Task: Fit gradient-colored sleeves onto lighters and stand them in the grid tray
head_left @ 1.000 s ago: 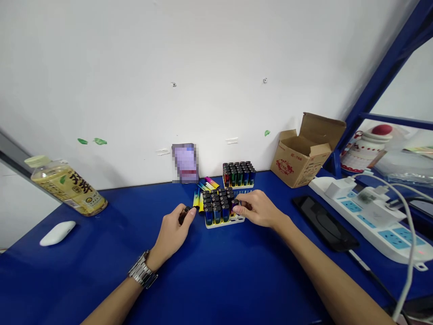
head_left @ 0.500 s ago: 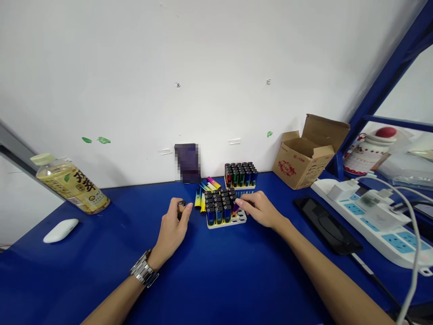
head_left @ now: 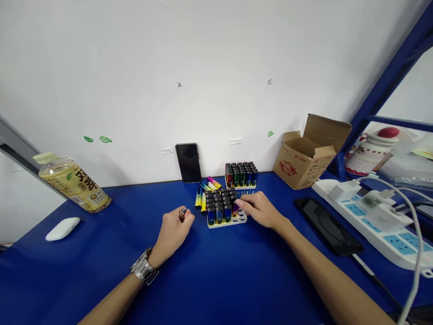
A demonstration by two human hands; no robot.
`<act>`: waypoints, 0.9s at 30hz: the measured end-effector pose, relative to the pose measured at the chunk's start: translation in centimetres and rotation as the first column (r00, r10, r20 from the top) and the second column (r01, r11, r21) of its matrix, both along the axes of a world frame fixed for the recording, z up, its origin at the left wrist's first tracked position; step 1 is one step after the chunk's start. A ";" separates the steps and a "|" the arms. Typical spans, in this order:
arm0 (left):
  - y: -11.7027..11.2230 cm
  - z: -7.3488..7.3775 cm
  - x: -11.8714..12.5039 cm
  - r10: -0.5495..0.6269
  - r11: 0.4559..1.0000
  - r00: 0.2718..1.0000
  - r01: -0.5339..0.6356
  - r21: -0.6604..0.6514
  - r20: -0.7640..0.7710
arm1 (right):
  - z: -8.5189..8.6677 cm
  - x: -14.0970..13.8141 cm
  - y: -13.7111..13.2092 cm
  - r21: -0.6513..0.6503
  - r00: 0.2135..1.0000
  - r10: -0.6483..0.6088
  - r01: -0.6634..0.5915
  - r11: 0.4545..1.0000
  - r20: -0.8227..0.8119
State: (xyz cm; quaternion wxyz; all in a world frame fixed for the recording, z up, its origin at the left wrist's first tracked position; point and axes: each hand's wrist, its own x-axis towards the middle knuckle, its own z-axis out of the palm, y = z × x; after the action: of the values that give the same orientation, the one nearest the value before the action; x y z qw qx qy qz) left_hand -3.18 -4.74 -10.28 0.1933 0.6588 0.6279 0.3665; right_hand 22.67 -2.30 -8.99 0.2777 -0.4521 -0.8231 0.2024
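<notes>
My left hand (head_left: 175, 230), closed in a fist, holds a battery (head_left: 182, 212) whose dark end pokes out above the thumb. My right hand (head_left: 260, 209) has its thumb and fingers closed on a purple-and-yellow battery (head_left: 236, 206) at the right side of the front white rack (head_left: 223, 225). Several upright batteries (head_left: 219, 214) with black tops and blue-to-yellow sides fill that rack's left part; some holes at its right front show bare. Loose colourful batteries (head_left: 199, 198) lie just behind and left of it.
A second rack of upright batteries (head_left: 241, 175) stands by the wall. A phone (head_left: 188, 163) leans there, and an open cardboard box (head_left: 297, 164) is to the right. Another phone (head_left: 328, 225) and a power strip (head_left: 372, 221) lie farther right; a bottle (head_left: 76, 185) and white case (head_left: 62, 229) lie left.
My left hand has rolled inward and its fingers have curled more tightly, tilting the battery it holds. My right hand stays at the rack.
</notes>
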 end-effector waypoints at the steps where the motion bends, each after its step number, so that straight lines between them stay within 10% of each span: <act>1: 0.0 0.0 0.0 -0.006 1.000 1.000 0.006 0.010 -0.005 | 0.0 0.0 0.0 0.002 1.000 0.001 -0.001 1.000 -0.002; 15: 0.1 -0.1 0.2 0.011 0.999 0.999 -0.010 0.037 -0.033 | 0.1 0.0 -0.1 0.051 1.000 -0.007 0.009 0.999 -0.024; 27: -1.6 1.0 1.3 0.057 0.992 0.998 -0.053 0.117 -0.036 | 0.0 -2.6 -2.1 0.422 0.969 0.023 0.086 0.902 -0.248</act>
State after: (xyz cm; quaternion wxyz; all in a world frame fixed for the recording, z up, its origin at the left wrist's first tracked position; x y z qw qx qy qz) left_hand -1.85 -6.29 -9.27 0.1320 0.6584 0.6272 0.3945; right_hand 20.04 -4.36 -8.99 0.4739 -0.3644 -0.7989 0.0662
